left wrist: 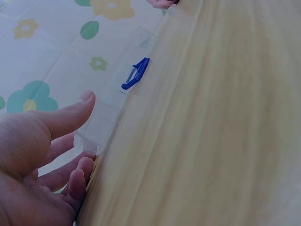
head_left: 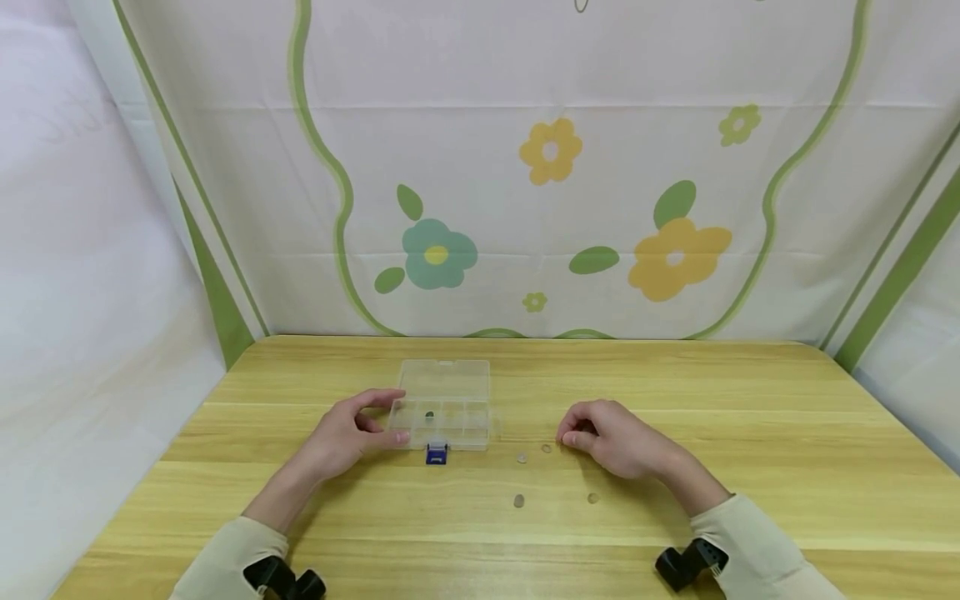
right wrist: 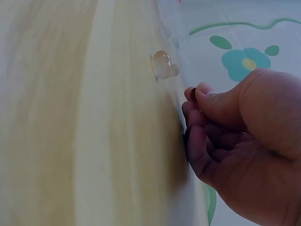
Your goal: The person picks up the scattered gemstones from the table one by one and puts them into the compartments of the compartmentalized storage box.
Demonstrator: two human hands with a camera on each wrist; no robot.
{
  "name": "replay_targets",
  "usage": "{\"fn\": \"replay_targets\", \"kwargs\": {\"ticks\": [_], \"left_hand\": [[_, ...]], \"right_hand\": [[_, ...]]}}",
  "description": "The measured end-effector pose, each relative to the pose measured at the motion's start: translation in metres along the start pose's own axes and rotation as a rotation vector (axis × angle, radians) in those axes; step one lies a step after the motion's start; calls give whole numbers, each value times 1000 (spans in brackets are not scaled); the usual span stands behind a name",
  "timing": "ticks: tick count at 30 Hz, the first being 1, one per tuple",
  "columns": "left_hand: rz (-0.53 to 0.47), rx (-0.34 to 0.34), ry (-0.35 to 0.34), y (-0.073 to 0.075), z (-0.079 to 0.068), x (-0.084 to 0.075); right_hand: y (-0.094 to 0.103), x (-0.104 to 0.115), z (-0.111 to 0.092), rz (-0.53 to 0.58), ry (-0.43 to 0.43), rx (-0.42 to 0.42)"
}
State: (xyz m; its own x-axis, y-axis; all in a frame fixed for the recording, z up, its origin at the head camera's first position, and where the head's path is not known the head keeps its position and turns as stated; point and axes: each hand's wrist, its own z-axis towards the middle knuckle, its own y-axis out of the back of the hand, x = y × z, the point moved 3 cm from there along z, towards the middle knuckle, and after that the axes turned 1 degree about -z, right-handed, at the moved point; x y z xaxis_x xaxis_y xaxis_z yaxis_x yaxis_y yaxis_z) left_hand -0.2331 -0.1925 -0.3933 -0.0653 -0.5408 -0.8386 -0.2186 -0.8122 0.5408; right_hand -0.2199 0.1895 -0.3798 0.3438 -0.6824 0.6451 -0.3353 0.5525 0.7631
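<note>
A clear plastic compartment box lies on the table with its lid folded back. One back compartment holds a small dark green piece, and a blue latch sticks out in front. My left hand grips the box's left end, thumb at the front corner and index finger toward the back. Right of the box, my right hand pinches a tiny dark reddish piece between thumb and index finger, low over the table. Its kind cannot be told. Beside those fingertips lies a rounded translucent piece.
Several small pieces lie between box and right hand: a pale one, a ring-like one, a grey oval and a brownish one. Behind the wooden table hangs a flowered cloth.
</note>
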Motion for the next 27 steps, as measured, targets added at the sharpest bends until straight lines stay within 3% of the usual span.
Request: {"fn": "replay_targets", "kwargs": {"ticks": [13, 27], "left_hand": [[-8, 1, 1, -3, 1, 0], [-7, -1, 1, -1, 1, 0]], "right_hand": [[8, 8, 4, 65, -29, -90], [5, 37, 34, 137, -1, -181]]}}
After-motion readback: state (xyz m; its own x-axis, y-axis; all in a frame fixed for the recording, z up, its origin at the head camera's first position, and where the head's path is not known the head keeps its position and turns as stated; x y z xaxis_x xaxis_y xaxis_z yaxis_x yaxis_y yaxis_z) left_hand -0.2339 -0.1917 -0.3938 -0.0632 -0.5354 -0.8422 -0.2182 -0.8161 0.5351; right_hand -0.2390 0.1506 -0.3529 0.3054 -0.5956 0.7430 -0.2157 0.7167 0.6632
